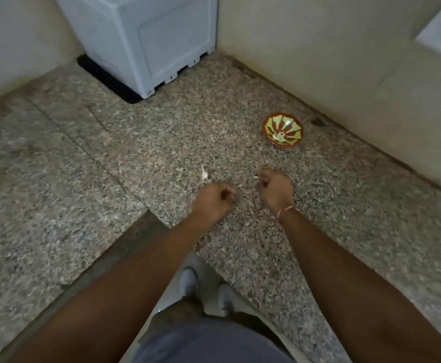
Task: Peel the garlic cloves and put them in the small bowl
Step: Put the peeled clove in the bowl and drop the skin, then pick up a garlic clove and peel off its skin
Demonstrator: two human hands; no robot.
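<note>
**Garlic peeling at the corner surface: hands mid-peel, one clove waiting**

Both hands are held low over the speckled stone surface [109, 158], near each other but apart. The left hand [215, 199] is curled into a loose fist; whether anything is enclosed cannot be told. The right hand [274, 188] is curled too, and a small pale scrap, probably garlic skin or a clove tip, is pinched at its fingertips [259, 177]; a red-and-white thread is worn on that wrist.

One unpeeled garlic clove [204, 174] lies on the surface just beyond the left hand, its papery tail pointing away. The small bowl [283, 130], red-rimmed with a green and red pattern, stands further back to the right, near the wall; pale pieces, presumably peeled cloves, lie at its bottom.

Handling judgement: a clove is light and firm, with dry, brittle skin that tears in flakes. It is best pinched across its plump middle, the skin started at the tail or root end. Once peeled it is likely to be slightly sticky and easily dropped.

A white appliance [146, 40] stands at the back.
</note>
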